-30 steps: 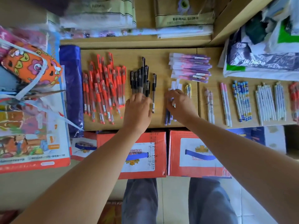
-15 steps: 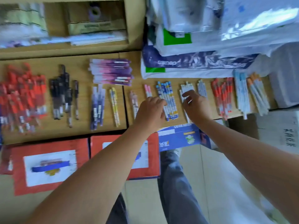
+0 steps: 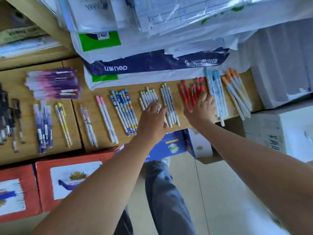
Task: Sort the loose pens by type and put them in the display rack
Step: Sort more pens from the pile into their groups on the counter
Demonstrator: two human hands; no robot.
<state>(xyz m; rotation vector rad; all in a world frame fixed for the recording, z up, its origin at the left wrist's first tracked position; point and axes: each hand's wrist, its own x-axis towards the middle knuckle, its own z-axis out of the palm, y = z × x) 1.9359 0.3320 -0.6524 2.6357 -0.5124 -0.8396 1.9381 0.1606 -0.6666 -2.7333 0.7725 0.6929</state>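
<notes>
Pens lie sorted in groups along a wooden shelf [image 3: 188,123]. My left hand [image 3: 153,117] lies over a group of white pens [image 3: 149,97], fingers stretched across them. Beside it sits a second white group [image 3: 169,102]. My right hand [image 3: 201,108] rests with straight fingers on the red pens [image 3: 188,94]. Right of it are light blue pens [image 3: 216,94] and orange-capped pens [image 3: 237,94]. To the left lie blue patterned pens [image 3: 125,111], two pink-capped pens [image 3: 106,119], yellow pens [image 3: 62,122], purple pens [image 3: 44,126] and black pens [image 3: 6,116].
A stack of purple-pink pen packets [image 3: 54,83] lies on the shelf's back left. Wrapped paper reams [image 3: 152,63] crowd the shelf's back. Red boxes [image 3: 72,182] and a blue box [image 3: 169,146] stand in front below. White cartons [image 3: 281,133] are at right.
The view swung right along the shelf. Both hands moved right, from the black and purple pens to the white and red groups.
</notes>
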